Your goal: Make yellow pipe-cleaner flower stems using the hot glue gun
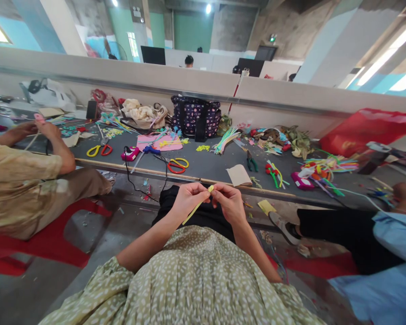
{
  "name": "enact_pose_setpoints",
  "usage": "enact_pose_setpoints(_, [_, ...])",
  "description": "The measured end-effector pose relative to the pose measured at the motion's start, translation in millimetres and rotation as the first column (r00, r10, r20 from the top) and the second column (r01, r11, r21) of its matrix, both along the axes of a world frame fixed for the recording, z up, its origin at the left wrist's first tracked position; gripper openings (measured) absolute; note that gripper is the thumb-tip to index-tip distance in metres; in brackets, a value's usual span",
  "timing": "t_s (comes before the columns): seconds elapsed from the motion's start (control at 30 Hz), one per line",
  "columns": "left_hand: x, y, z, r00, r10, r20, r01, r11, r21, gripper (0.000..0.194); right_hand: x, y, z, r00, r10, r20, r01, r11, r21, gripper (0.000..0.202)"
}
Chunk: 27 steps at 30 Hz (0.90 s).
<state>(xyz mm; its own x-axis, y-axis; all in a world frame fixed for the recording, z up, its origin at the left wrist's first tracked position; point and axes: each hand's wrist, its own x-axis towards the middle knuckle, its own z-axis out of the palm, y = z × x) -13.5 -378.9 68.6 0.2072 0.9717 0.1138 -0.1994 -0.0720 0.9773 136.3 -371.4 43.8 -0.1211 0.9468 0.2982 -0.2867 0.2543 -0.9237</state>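
Observation:
Over my lap, in front of the table edge, both hands meet at a yellow pipe cleaner [193, 213]. Its upper end forms a small yellow bend or loop between my fingertips; the straight part slants down to the left under my left hand. My left hand [191, 198] pinches it with thumb and forefinger. My right hand [227, 201] is closed at the same upper end, its fingertips touching the yellow piece. The exact shape between the fingertips is partly covered.
On the dark table [209, 169] lie red-and-yellow scissors [177, 165], a blue glue gun [152, 150], pliers [252, 161], a pink mat [145, 142], a bundle of pipe cleaners [227, 140] and a dotted bag [196, 116]. Co-workers sit at left [23, 180] and right [385, 239].

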Motion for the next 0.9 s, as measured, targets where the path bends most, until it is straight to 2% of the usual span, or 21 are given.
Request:
enact_pose_setpoints(0.13, [-0.2,-0.1,-1.4,1.000,0.007,-0.007,-0.007,1.000,0.021,0.013,0.2,-0.4,0.6,1.000,0.014,-0.016,-0.015,1.000,-0.004,0.012])
enact_pose_setpoints(0.3, [-1.8,1.9,-2.7,0.999,-0.033,0.041,0.033,0.999,-0.018,0.013,0.4,0.6,1.9,0.999,0.037,-0.027,-0.038,0.999,-0.033,0.014])
enact_pose_setpoints(0.7, [-0.4,4.2,-6.3,0.999,-0.032,0.018,0.032,0.999,-0.020,0.013,1.1,-1.3,2.5,0.997,0.059,-0.052,-0.061,0.997,-0.050,0.009])
enact_pose_setpoints(0.9, [1.9,1.2,-0.6,1.000,-0.027,-0.003,0.027,1.000,0.000,0.015,-1.0,-0.4,-0.5,0.994,0.069,-0.085,-0.073,0.996,-0.051,0.010])
